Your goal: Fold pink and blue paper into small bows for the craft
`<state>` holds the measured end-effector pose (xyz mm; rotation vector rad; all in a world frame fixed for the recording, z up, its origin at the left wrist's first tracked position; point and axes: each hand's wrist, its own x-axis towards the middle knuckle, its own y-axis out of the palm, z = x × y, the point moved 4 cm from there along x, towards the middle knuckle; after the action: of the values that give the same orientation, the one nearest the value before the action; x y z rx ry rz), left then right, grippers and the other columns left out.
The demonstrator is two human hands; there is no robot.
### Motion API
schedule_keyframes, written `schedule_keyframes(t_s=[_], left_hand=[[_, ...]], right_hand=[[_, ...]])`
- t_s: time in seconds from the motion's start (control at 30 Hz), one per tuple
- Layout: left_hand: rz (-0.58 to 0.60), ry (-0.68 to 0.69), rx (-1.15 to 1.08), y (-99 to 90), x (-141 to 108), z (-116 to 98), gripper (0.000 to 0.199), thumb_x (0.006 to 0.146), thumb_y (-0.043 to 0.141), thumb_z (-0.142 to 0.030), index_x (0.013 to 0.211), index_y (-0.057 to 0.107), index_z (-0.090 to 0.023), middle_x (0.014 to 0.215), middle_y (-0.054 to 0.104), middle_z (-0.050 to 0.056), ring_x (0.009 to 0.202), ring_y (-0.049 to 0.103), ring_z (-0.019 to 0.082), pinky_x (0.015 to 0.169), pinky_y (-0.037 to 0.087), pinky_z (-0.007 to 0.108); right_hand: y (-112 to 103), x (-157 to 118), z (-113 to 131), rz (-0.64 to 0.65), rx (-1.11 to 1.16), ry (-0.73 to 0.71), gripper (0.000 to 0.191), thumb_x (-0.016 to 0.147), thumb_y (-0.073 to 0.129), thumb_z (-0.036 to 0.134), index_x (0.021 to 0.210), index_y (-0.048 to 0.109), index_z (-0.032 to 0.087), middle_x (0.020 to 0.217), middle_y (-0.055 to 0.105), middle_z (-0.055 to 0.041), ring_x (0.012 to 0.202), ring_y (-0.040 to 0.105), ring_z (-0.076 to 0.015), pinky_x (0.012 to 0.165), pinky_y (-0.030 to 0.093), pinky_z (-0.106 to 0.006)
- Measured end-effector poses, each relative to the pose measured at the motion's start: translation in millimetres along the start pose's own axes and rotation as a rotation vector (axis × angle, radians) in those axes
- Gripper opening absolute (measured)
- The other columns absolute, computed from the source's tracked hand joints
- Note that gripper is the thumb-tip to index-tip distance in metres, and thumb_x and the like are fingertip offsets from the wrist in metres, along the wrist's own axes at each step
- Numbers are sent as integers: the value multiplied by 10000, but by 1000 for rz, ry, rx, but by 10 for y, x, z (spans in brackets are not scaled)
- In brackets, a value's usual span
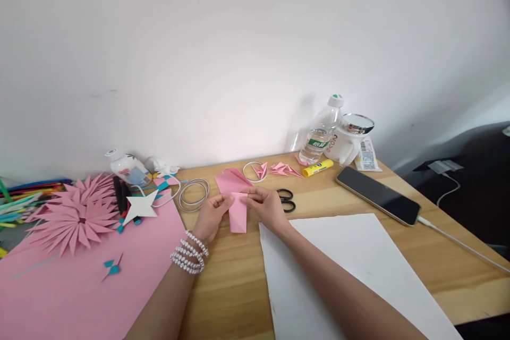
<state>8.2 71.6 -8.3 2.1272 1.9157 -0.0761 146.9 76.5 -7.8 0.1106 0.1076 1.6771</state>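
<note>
A small folded piece of pink paper (238, 218) is held between my two hands above the wooden table. My left hand (213, 213), with a beaded bracelet wound round the wrist, pinches its upper left edge. On the opposite edge, the thumb and fingers of my right hand (268, 206) are closed on the same piece. Just behind them lies a larger pink sheet (230, 180), partly hidden by the hands. Black-handled scissors (287, 201) rest beside my right hand, their blades out of sight.
Pink folded paper flowers (79, 218) and a white paper star (140, 206) lie left on a pink sheet (131, 287). A white board (342, 276) lies right, near a phone (378, 195). Behind stand a water bottle (322, 130), mug (346, 141) and glue stick (317, 168).
</note>
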Motion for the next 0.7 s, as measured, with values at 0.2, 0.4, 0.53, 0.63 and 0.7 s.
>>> schedule_keyframes(t_s=[0.2,0.4,0.53,0.63,0.7], left_hand=[[-61,123,47,-16,-7,-18,270,568,720,-305,753,698,-110,695,695,68,593,598,149,564,477,250],[-93,183,65,-56,2,-36,201,598,707,-265,753,708,-138,722,707,51,626,604,138,594,467,226],[-110,186,76,-81,8,-36,196,594,707,-267,732,705,-128,733,707,64,628,603,146,589,465,232],[-111,167,72,-77,7,-30,200,609,695,-279,738,701,-127,738,705,66,639,604,151,595,467,237],[-123,166,85,-73,4,-33,211,625,682,-290,766,701,-134,740,706,59,647,604,151,598,465,233]], right_hand=[[-6,45,-43,-23,72,-45,380,537,719,391,798,645,124,708,693,-67,696,649,-218,658,508,-322],[43,67,-71,-19,172,-33,386,516,739,378,789,649,122,689,691,-57,643,647,-193,645,504,-300],[52,67,-81,-15,170,-14,403,501,750,371,801,648,121,724,694,-63,685,648,-202,669,502,-302],[44,55,-58,-34,139,-1,410,495,751,376,800,651,121,729,696,-66,691,648,-209,659,506,-305],[51,45,-29,-19,131,4,393,507,745,378,792,655,122,716,696,-65,688,648,-209,648,508,-298]])
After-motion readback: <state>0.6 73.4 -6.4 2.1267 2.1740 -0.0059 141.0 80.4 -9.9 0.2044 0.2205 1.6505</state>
